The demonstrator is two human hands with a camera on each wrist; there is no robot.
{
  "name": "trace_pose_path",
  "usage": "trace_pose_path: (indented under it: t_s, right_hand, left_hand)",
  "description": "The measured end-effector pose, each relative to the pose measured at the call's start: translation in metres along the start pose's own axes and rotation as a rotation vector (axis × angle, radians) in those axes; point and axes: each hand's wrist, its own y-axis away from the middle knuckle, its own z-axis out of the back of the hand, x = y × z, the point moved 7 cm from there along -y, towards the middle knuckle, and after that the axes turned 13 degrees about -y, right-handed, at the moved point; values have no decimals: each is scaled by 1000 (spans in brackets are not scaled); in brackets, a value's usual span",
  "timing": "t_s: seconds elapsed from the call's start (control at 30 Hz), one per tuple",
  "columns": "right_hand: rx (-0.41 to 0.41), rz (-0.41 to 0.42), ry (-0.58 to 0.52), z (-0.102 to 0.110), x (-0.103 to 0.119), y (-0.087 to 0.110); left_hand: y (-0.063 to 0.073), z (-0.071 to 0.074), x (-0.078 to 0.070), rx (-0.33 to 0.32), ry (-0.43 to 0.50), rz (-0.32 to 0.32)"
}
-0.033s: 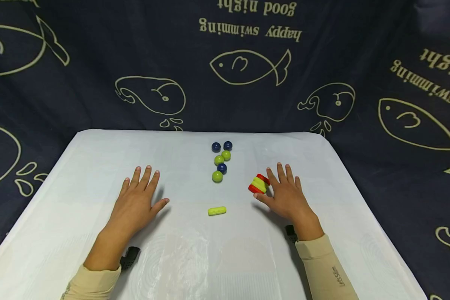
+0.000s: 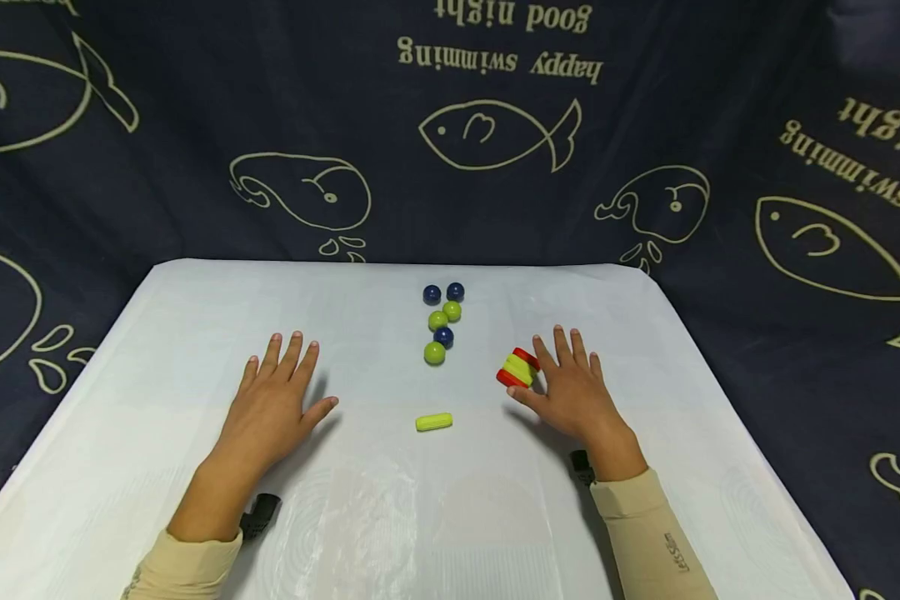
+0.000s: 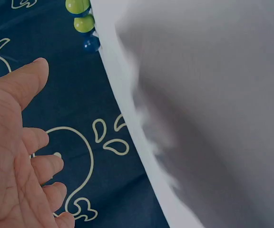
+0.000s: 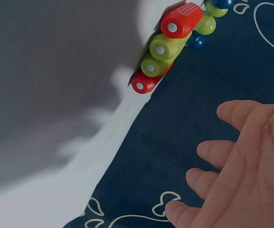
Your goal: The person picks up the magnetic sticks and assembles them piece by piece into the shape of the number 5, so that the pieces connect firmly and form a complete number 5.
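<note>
My left hand (image 2: 267, 412) is spread palm down over the left part of the white table, with nothing in its grasp. On the right, my right hand (image 2: 573, 392) is spread the same way, also holding nothing. Just left of it lies a row of ribbed cylinders (image 2: 518, 367), red at both ends and yellow-green between; thumb and index finger overlap its edge in the head view. In the right wrist view the cylinders (image 4: 160, 49) show white round ends. A single yellow-green ribbed cylinder (image 2: 434, 422) lies between the hands.
Three dark blue balls (image 2: 432, 294) and three green balls (image 2: 435, 353) form an uneven line toward the table's far edge. A white cover (image 2: 367, 333) lies over the table. Behind hangs a dark cloth (image 2: 390, 125) with fish drawings. Black wrist devices (image 2: 261, 514) sit under both wrists.
</note>
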Motion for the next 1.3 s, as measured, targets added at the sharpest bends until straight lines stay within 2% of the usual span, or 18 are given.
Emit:
trace_pose_path:
  t_s: [0.3,0.5,0.6,0.8,0.87,0.97,1.07,1.2,1.3]
  right_hand:
    - [-11,19,-4,0,4,1]
    - [-6,56,-51,1,9,-2]
    - [2,91,-82,1,12,-5]
    - [-22,165,-120,-2,19,-10]
    - [-28,186,-139,-3,21,-11]
    - [-18,203,-173,-7,25,-13]
    - [8,214,-249,-10,31,-14]
    - [38,261,-385,-14,48,-18]
    - [57,283,-445,-17,62,-26]
  left_hand:
    - [2,1,-2,-8,38,8]
    - [2,-3,-8,27,93,-4]
    - [0,-5,-16,29,159,-28]
    - [-6,-6,-39,-29,300,-107]
    - [-8,-6,-47,-28,333,-119]
    - [-11,-10,-59,10,382,-139]
    - [-13,-19,-74,83,458,-161]
    - [-17,-29,-92,164,556,-186]
    - [-21,-35,-103,201,580,-211]
